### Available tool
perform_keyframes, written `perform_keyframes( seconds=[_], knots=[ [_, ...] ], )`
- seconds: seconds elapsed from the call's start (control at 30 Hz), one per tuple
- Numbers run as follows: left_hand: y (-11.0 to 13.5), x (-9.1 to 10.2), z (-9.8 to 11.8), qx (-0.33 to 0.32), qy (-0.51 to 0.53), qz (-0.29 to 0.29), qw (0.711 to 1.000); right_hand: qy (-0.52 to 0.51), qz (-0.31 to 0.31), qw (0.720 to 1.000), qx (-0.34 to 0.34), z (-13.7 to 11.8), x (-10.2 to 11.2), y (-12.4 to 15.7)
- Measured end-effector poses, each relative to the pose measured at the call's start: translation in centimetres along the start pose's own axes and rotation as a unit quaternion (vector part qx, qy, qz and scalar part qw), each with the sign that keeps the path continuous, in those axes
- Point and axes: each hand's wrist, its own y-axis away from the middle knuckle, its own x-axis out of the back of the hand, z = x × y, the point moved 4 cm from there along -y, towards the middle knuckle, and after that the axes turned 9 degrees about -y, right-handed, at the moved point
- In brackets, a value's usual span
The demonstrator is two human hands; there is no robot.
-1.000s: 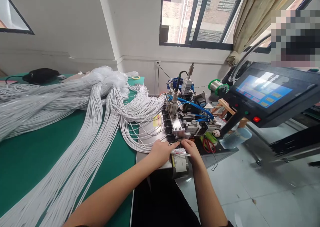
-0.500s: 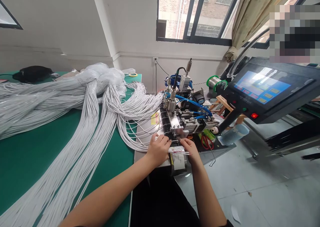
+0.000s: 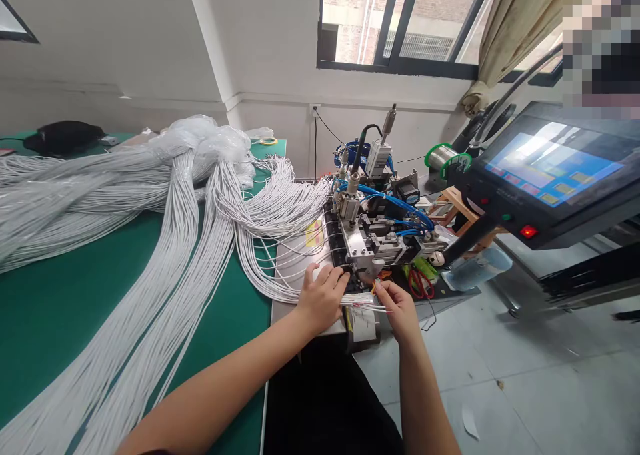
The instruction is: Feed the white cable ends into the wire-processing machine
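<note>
My left hand is closed with bent fingers over a bundle of white cables at the front of a benchtop machine. Past that hand, the cable ends stick out to the right, some with reddish tips. Thumb and fingertips of my right hand are pinched together just right of the machine's front corner. A tiny pale piece shows at those fingertips, too small to name. The cable ends reach close to the right palm; whether they touch it, I cannot tell.
Long bundles of white cables cover much of the green table. Right of the machine stand a control screen, a wire spool, red-handled scissors and a clear plastic container. A pixelated patch fills the upper right corner.
My right hand has drawn back to the right, away from the machine's front, still pinched. The left hand stays on the cables. The view has shifted slightly.
</note>
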Motion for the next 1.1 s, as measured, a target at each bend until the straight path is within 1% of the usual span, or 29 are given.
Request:
perform_keyframes(
  seconds=[0.1, 0.17, 0.27, 0.33, 0.43, 0.53, 0.6, 0.7, 0.8, 0.9, 1.0, 1.1],
  knots=[
    [0.0, 0.0, 0.0, -0.002, 0.009, 0.001, 1.0, 0.019, -0.014, 1.0, 0.012, -0.7, 0.0, 0.5],
    [0.0, -0.1, -0.1, -0.004, 0.019, -0.001, 1.0, 0.044, -0.032, 0.998, 0.035, -1.4, -0.1, 0.8],
    [0.0, -0.2, -0.1, -0.012, 0.034, 0.0, 0.999, 0.1, -0.084, 0.987, 0.093, -2.9, -0.6, 1.2],
    [0.0, -0.3, -0.1, -0.018, 0.04, 0.003, 0.999, 0.12, -0.116, 0.979, 0.119, -3.6, -1.1, 1.5],
    [0.0, -0.2, -0.1, -0.025, 0.04, 0.005, 0.999, 0.12, -0.13, 0.973, 0.148, -4.4, -1.6, 1.8],
    [0.0, 0.0, 0.0, -0.037, 0.033, 0.002, 0.999, 0.116, -0.133, 0.969, 0.171, -4.6, -1.9, 1.9],
    [0.0, 0.0, 0.0, -0.047, 0.028, 0.006, 0.998, 0.119, -0.114, 0.97, 0.177, -4.5, -2.0, 2.0],
    [0.1, 0.0, 0.0, -0.056, 0.02, 0.027, 0.998, 0.124, -0.055, 0.976, 0.169, -4.2, -1.9, 1.9],
    [0.1, 0.1, 0.1, -0.051, 0.017, 0.072, 0.996, 0.107, 0.016, 0.984, 0.138, -3.7, -1.7, 1.9],
    [0.0, 0.3, 0.1, -0.038, 0.015, 0.11, 0.993, 0.063, 0.084, 0.989, 0.1, -3.2, -1.5, 1.8],
    [0.0, 0.3, 0.0, -0.039, 0.019, 0.114, 0.992, 0.025, 0.117, 0.99, 0.073, -2.8, -1.5, 1.8],
    [0.1, 0.1, 0.0, -0.057, 0.023, 0.111, 0.992, 0.004, 0.123, 0.99, 0.062, -2.5, -1.6, 1.7]
  ],
)
